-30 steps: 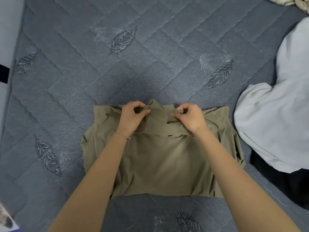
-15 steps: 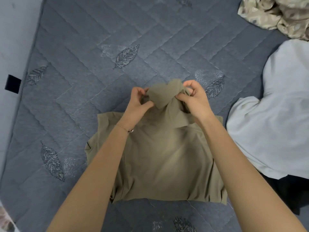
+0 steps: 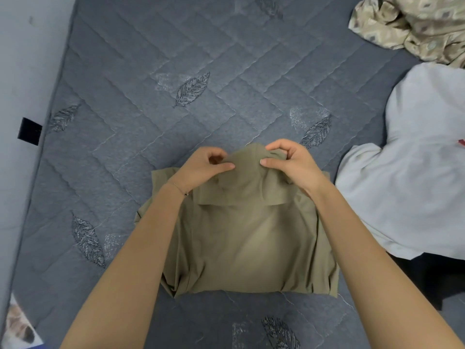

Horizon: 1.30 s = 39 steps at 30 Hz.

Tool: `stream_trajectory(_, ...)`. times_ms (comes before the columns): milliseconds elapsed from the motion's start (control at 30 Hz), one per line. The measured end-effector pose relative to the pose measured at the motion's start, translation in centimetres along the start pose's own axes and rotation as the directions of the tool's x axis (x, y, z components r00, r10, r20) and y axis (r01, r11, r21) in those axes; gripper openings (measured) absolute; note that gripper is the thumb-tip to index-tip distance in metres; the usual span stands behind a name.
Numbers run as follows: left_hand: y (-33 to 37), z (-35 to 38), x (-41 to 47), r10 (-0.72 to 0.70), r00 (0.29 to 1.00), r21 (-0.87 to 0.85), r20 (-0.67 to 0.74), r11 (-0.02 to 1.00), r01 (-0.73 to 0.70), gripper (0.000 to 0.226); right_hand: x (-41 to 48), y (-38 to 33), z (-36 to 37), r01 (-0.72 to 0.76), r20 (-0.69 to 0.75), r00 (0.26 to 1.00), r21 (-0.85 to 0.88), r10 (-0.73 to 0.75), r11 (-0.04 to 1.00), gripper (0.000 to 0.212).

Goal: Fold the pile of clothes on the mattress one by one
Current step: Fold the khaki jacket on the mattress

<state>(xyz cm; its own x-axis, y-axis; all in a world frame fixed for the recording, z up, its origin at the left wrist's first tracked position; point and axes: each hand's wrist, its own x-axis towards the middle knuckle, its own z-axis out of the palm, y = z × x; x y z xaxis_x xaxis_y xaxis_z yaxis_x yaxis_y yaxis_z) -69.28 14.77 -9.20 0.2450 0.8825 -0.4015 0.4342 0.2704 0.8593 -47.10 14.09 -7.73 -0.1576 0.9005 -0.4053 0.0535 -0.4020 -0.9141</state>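
I am seeing the left hand (image 3: 201, 167) pinching the raised far edge of the olive garment (image 3: 246, 248) — the right hand (image 3: 294, 165) is pinching it just beside. The rest is lying flat on the mattress (image 3: 151, 96), toward the person, so I am judging the fold comes nearward.

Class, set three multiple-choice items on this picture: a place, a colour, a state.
1. Where does the white garment lie? A right of the olive garment B left of it C under it
2. What colour is the mattress? A grey-blue B red C yellow
3. What are the left hand and right hand doing? A lying flat B pinching the olive garment's top edge C hanging idle
Key: 1 A, it lies off the right side; 2 A, quilted grey-blue cover; 3 B, fingers and thumbs pinch raised fabric.
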Motion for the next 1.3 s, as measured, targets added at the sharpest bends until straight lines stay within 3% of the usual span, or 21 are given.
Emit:
stream_trajectory(100, -0.8, 0.1, -0.3, 0.086, 0.97, 0.011, -0.229, 0.996, -0.086, 0.007, -0.5, 0.5, 0.0, 0.107, -0.159, 0.98, -0.066, -0.116, 0.992, 0.026)
stream_trajectory(200, -0.1, 0.2, -1.7, 0.169, 0.934, -0.107, -0.316, 0.971, -0.213, 0.013, -1.6, 0.8, 0.1, 0.152, -0.158, 0.976, 0.004, -0.149, 0.988, 0.026)
stream_trajectory(300, -0.4, 1.0, -3.4, 0.128, 0.957, -0.199, -0.258, 0.963, -0.183, 0.017, -3.1, 2.0, 0.1, 0.111, -0.105, 0.989, 0.02, -0.108, 0.994, 0.028)
stream_trajectory(433, -4.8, 3.6, -6.4, 0.008, 0.996, -0.224, -0.093, 0.974, -0.029, 0.026, -5.5, 6.1, 0.2, -0.043, -0.022, 0.999, -0.065, 0.042, 0.997, 0.033)
stream_trajectory(633, -11.4, 7.8, -11.5, -0.182, 0.961, -0.043, 0.208, 0.98, 0.195, 0.019, -10.5, 13.9, 1.1, -0.309, 0.022, 0.948, -0.169, 0.317, 0.936, 0.018)
stream_trajectory(700, -11.9, 9.1, -12.5, -0.194, 0.963, -0.072, 0.188, 0.975, 0.211, 0.024, -11.8, 15.3, 1.7, -0.32, -0.009, 0.946, -0.168, 0.323, 0.932, 0.016)
stream_trajectory(767, -11.7, 10.6, -12.9, -0.128, 0.991, -0.079, -0.039, 0.989, 0.125, 0.024, -12.4, 16.6, 1.8, -0.265, -0.151, 0.96, -0.213, 0.237, 0.94, 0.02)
stream_trajectory(833, -11.3, 12.4, -12.8, 0.042, 0.955, 0.132, -0.294, 0.991, -0.003, 0.032, -12.7, 17.4, 1.1, -0.237, -0.333, 0.932, -0.25, 0.147, 0.939, 0.026)
stream_trajectory(867, -11.0, 13.4, -12.6, 0.131, 0.932, 0.285, -0.337, 0.958, -0.032, 0.042, -12.7, 17.6, 0.5, -0.22, -0.416, 0.905, -0.281, 0.088, 0.934, 0.032)
stream_trajectory(933, -10.7, 15.4, -11.9, 0.238, 0.922, 0.539, -0.304, 0.841, -0.04, 0.058, -12.8, 17.5, -1.1, -0.235, -0.529, 0.848, -0.384, -0.004, 0.893, 0.05)
stream_trajectory(1033, -10.4, 18.5, -10.3, 0.307, 0.943, 0.744, -0.125, 0.658, -0.115, 0.073, -12.1, 17.5, -4.1, -0.383, -0.627, 0.779, -0.466, 0.008, 0.798, 0.079)
stream_trajectory(1100, -10.5, 20.3, -9.1, 0.289, 0.955, 0.808, -0.058, 0.576, -0.125, 0.078, -11.6, 17.8, -5.9, -0.47, -0.642, 0.762, -0.459, 0.084, 0.754, 0.092)
stream_trajectory(1167, -11.0, 21.8, -8.2, 0.201, 0.978, 0.822, -0.049, 0.565, -0.075, 0.082, -11.2, 18.4, -7.3, -0.522, -0.642, 0.752, -0.446, 0.146, 0.727, 0.101)
stream_trajectory(1300, -13.4, 23.4, -7.0, 0.007, 1.0, 0.86, -0.004, 0.51, 0.0, 0.082, -10.4, 19.3, -9.1, -0.511, -0.645, 0.739, -0.349, 0.194, 0.786, 0.111)
